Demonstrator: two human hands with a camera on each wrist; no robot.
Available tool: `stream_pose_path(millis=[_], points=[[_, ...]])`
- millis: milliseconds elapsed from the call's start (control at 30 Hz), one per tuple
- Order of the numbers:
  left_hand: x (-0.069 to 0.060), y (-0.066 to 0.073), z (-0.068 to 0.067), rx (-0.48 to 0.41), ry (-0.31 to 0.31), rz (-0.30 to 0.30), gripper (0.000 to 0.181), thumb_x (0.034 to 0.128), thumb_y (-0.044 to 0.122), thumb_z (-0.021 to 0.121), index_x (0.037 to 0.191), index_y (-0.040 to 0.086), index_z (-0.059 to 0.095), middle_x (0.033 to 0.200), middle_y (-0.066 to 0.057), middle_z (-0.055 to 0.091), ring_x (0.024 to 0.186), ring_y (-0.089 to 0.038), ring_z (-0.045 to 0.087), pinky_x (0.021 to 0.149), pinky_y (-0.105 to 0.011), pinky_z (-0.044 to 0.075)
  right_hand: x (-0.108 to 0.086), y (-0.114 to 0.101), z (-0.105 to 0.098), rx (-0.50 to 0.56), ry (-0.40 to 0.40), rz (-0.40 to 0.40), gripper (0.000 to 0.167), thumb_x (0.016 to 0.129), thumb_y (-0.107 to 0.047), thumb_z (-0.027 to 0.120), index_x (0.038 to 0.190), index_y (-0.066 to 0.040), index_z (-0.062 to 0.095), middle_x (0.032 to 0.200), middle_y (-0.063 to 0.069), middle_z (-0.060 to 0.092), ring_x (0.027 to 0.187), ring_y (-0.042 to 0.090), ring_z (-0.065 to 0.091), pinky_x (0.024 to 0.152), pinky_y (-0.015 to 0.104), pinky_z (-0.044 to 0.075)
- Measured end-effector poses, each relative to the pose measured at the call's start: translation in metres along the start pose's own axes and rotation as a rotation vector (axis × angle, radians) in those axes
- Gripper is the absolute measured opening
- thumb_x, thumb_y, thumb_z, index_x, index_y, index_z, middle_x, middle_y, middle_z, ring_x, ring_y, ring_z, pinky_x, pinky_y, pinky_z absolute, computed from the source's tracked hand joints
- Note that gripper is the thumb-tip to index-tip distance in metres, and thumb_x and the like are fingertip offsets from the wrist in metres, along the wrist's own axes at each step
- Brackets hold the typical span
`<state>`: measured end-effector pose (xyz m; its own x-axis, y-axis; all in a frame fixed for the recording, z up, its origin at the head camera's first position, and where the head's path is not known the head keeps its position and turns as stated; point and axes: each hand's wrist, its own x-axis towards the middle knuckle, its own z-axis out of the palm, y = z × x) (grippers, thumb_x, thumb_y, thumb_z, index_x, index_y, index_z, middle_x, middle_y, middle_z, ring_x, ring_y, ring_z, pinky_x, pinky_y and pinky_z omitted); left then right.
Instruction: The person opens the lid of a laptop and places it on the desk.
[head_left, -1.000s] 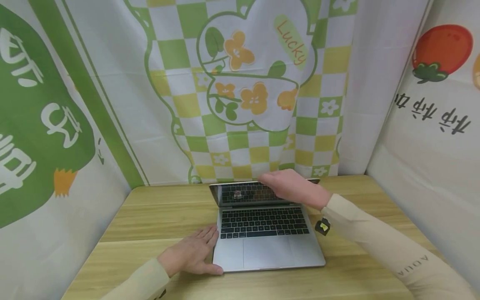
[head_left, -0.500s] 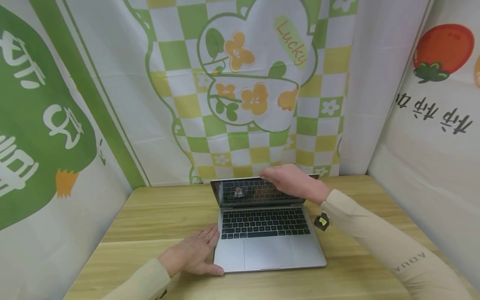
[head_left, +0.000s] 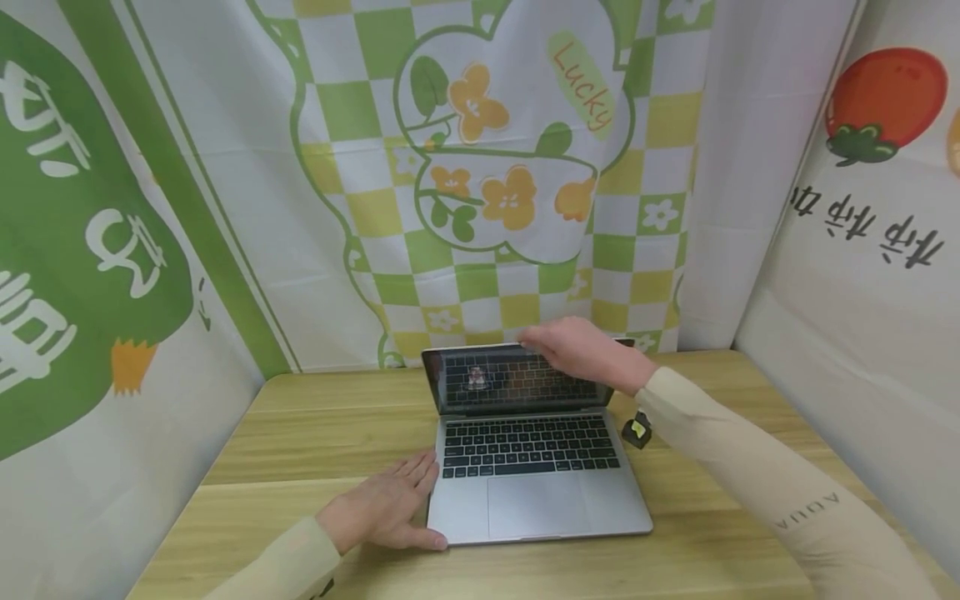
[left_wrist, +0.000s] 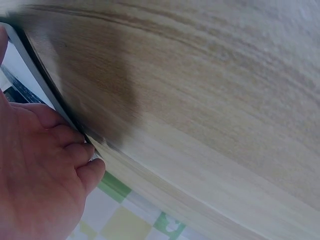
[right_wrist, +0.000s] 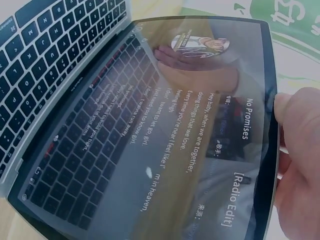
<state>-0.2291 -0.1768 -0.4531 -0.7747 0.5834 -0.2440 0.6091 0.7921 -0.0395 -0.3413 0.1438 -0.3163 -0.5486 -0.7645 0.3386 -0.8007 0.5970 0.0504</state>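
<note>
Silver laptop (head_left: 532, 471), lid (head_left: 502, 385) raised; left hand (head_left: 388, 504) lies straight-fingered along the laptop's left side, gripping nothing; right hand (head_left: 581, 354), outstretched, pinches the lid's top edge.

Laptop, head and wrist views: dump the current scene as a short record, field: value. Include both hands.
laptop: open, on the table; body lies flat
screen: lit, lyrics headed "No Promises"
left_hand: fingers extended, touching the laptop's left edge
right_hand: grips the screen's top edge
backdrop: checked cloth, green, yellow and white
</note>
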Motion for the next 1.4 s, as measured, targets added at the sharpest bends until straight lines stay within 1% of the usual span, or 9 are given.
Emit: stream_pose_path(millis=[200,333,467,667,1067,1133,1233,1333,1400], points=[[0.0,0.0,0.001,-0.004,0.007,-0.003,0.114,0.0806,0.086,0.04,0.152,-0.002,0.029,0.161,-0.021,0.024,0.15,-0.032,0.026,0.121,-0.045,0.03,0.004,0.007,-0.001,-0.041,-0.003,0.022,0.024,0.101,-0.015,0.054,0.12,-0.012,0.068,0.103,0.005,0.076,0.08,0.018,0.072,0.075,0.036,0.06],[0.0,0.001,0.0,0.0,0.005,-0.007,0.114,0.0803,0.086,0.039,0.152,-0.002,0.03,0.161,-0.021,0.025,0.149,-0.032,0.027,0.121,-0.045,0.03,0.006,0.013,-0.001,-0.02,-0.005,0.044,0.024,0.101,-0.014,0.055,0.121,-0.011,0.069,0.107,0.006,0.076,0.086,0.019,0.073,0.079,0.038,0.06],[0.001,0.001,0.0,0.006,0.007,-0.004,0.114,0.0802,0.086,0.039,0.152,-0.002,0.03,0.16,-0.021,0.025,0.149,-0.032,0.027,0.121,-0.045,0.03,0.006,0.019,-0.001,-0.012,-0.009,0.075,0.026,0.101,-0.016,0.054,0.123,-0.011,0.068,0.108,0.006,0.075,0.085,0.019,0.072,0.078,0.037,0.06],[0.002,0.0,-0.002,0.003,0.0,-0.006,0.114,0.0799,0.086,0.039,0.151,-0.003,0.03,0.16,-0.022,0.025,0.149,-0.033,0.026,0.121,-0.045,0.03,0.003,0.025,-0.003,0.025,0.016,0.1,0.027,0.101,-0.016,0.055,0.123,-0.01,0.068,0.113,0.007,0.074,0.092,0.02,0.073,0.082,0.039,0.06],[-0.001,0.001,-0.002,0.0,-0.001,-0.004,0.114,0.079,0.087,0.04,0.151,-0.001,0.032,0.16,-0.021,0.027,0.149,-0.033,0.028,0.12,-0.045,0.031,0.001,0.035,-0.002,0.054,0.002,0.144,0.03,0.103,-0.022,0.05,0.125,-0.011,0.067,0.116,0.008,0.073,0.094,0.021,0.073,0.083,0.041,0.059],[-0.001,0.0,-0.002,-0.005,-0.001,-0.006,0.114,0.0791,0.087,0.039,0.151,-0.001,0.032,0.16,-0.021,0.027,0.149,-0.033,0.028,0.12,-0.046,0.031,0.002,0.038,-0.001,0.051,0.003,0.15,0.029,0.104,-0.023,0.05,0.122,-0.011,0.068,0.11,0.008,0.075,0.088,0.02,0.073,0.081,0.04,0.059],[0.0,0.0,-0.002,-0.017,-0.001,-0.008,0.114,0.0793,0.087,0.04,0.151,-0.002,0.031,0.16,-0.021,0.026,0.149,-0.033,0.028,0.12,-0.046,0.031,0.003,0.041,0.0,0.045,0.003,0.166,0.026,0.104,-0.025,0.049,0.113,-0.012,0.07,0.09,0.004,0.074,0.07,0.015,0.067,0.07,0.036,0.057],[0.0,0.0,-0.002,-0.026,0.001,-0.006,0.114,0.0794,0.086,0.041,0.151,-0.002,0.031,0.16,-0.022,0.026,0.149,-0.033,0.027,0.12,-0.047,0.031,0.004,0.044,0.001,0.046,-0.01,0.179,0.024,0.105,-0.027,0.047,0.103,-0.015,0.067,0.072,-0.003,0.063,0.057,0.01,0.053,0.061,0.033,0.048],[0.0,0.0,-0.002,-0.027,0.004,-0.002,0.114,0.0794,0.086,0.041,0.151,-0.002,0.031,0.16,-0.022,0.026,0.149,-0.033,0.027,0.12,-0.047,0.031,0.005,0.045,0.001,0.045,-0.021,0.189,0.024,0.105,-0.028,0.047,0.099,-0.015,0.066,0.067,-0.005,0.057,0.054,0.008,0.047,0.059,0.031,0.045]])
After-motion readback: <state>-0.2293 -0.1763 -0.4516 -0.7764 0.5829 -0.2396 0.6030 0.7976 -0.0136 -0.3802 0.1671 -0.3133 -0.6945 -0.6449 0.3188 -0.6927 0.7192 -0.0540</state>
